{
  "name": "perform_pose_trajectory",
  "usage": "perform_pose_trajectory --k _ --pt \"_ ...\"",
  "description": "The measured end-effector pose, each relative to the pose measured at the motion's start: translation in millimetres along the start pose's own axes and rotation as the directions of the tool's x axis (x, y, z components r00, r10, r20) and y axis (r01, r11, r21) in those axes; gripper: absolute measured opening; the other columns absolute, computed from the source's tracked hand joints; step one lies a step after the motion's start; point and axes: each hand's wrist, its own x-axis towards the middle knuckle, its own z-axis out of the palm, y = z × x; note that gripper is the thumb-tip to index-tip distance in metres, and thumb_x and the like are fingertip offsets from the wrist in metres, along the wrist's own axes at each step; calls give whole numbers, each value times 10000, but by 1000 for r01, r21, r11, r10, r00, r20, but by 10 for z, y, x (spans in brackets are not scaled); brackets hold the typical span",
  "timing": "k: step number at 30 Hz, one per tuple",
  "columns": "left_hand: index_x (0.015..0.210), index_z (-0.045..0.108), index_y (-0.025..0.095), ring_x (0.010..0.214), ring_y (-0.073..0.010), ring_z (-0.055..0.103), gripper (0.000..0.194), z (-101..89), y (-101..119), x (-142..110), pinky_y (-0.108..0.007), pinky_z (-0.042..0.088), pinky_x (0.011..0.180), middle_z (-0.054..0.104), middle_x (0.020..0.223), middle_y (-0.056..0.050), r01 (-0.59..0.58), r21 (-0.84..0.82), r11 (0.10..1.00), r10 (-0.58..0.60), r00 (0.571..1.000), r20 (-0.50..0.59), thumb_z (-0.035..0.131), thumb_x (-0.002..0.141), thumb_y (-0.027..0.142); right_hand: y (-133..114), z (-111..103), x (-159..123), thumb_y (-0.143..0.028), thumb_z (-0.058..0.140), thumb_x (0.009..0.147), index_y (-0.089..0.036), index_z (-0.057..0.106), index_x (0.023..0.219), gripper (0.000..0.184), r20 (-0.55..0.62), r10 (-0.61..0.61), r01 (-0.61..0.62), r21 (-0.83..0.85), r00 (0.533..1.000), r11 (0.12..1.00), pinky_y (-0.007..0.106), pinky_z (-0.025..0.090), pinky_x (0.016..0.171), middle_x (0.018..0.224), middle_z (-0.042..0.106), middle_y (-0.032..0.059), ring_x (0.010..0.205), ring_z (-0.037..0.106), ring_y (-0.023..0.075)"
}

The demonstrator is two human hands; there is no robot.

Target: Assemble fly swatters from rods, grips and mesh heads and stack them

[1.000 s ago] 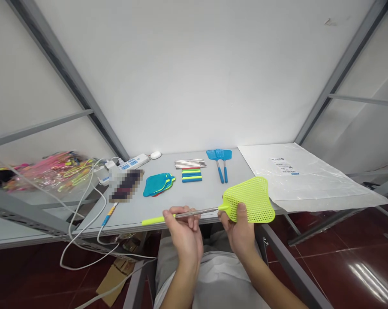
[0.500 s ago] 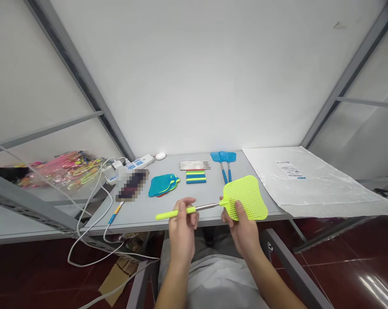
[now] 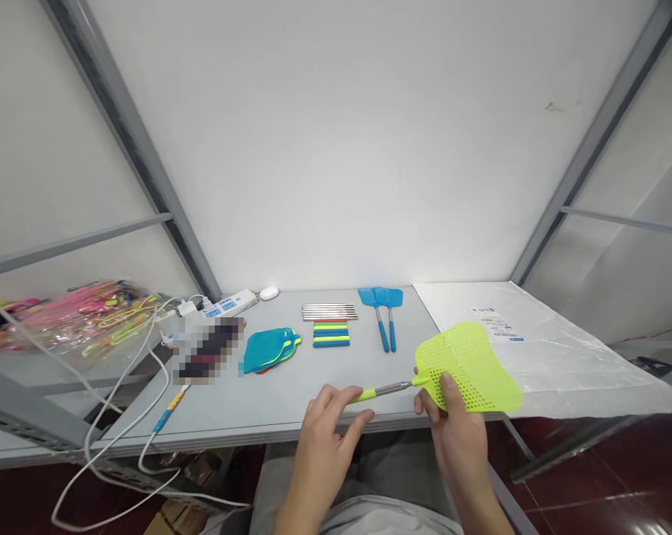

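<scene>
A lime-green fly swatter (image 3: 469, 368) with a perforated head and short metal rod is held level above the table's front edge. My right hand (image 3: 461, 427) pinches the lower part of its head, thumb on top and fingers underneath. At the other end, my left hand (image 3: 324, 438) is around the lime-green grip, which its fingers partly hide; the thumb stands a little apart. Behind lie two blue fly swatters (image 3: 385, 319), several metal rods (image 3: 329, 312) and several coloured grip tubes (image 3: 331, 334). A stack of loose swatter heads (image 3: 269, 351), blue on top, sits farther left.
A white plastic package (image 3: 541, 364) with a label covers the table's right side. To the left are a power strip (image 3: 229, 305), a white rounded object (image 3: 269, 293), a pixelated item (image 3: 210, 351) and loose white cables (image 3: 93, 453). Bagged colourful items (image 3: 102, 316) lie beyond the metal frame.
My left hand has shifted along the grip to its end and now hides much of it. My right hand has moved rightward with the swatter head. The camera view has also tilted.
</scene>
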Motion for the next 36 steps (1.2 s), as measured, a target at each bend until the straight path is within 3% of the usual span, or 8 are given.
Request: perform_pose_trajectory --k 3,6,9,12,17,21,27,36 --pt "1027 711 325 806 -222 550 204 -8 -86 30 -337 416 744 573 880 -50 -93 159 983 100 994 -34 684 825 335 -94 -75 109 -364 654 863 -215 602 990 202 -42 12 -10 43 999 999 261 419 492 848 642 4 457 321 50" --pt "935 692 289 806 -214 562 92 -3 -131 36 -322 402 732 605 865 -43 -190 198 962 177 981 81 656 850 295 -85 -146 180 -399 632 875 -208 618 999 228 -28 53 -53 12 998 999 256 427 502 684 569 -34 446 334 61" --pt "817 625 233 706 -181 553 85 116 -101 14 -295 375 664 597 733 -18 -284 198 938 237 943 232 584 891 245 119 -140 112 -441 657 847 -208 635 1088 335 104 122 -101 -188 987 977 256 456 550 598 509 -41 537 482 120" --pt "683 507 201 585 -147 510 228 313 -50 21 -289 331 607 540 615 7 -331 265 906 264 929 259 475 908 182 386 -73 14 -486 647 837 -204 624 1193 455 218 179 -70 -429 959 900 262 485 588 731 595 7 645 557 156" --pt "650 443 206 524 -127 496 229 535 42 336 -293 310 601 541 577 35 -258 357 898 155 943 294 444 877 179 522 -37 290 -497 493 924 -199 621 1243 455 319 174 66 -620 932 782 281 514 678 793 646 33 729 607 189" --pt "658 499 212 570 -148 533 291 619 123 923 -311 264 578 571 604 19 -122 461 879 -2 966 260 406 930 257 463 -86 776 -456 467 944 -219 606 1229 396 383 151 200 -732 911 651 288 506 802 1013 657 63 903 624 201" --pt "688 599 197 703 -193 581 270 891 88 1753 -328 249 587 622 738 -34 -79 652 754 -92 970 224 430 888 262 586 -232 1187 -447 424 962 -225 615 1136 341 307 151 215 -873 940 438 329 488 782 915 647 50 818 611 200" --pt "688 635 197 747 -197 565 265 1188 -62 1799 -382 290 709 609 743 -31 -110 670 734 -122 949 290 439 862 232 700 -286 1255 -343 421 979 -237 620 1139 277 399 182 330 -888 899 320 339 489 762 909 644 51 829 631 196"
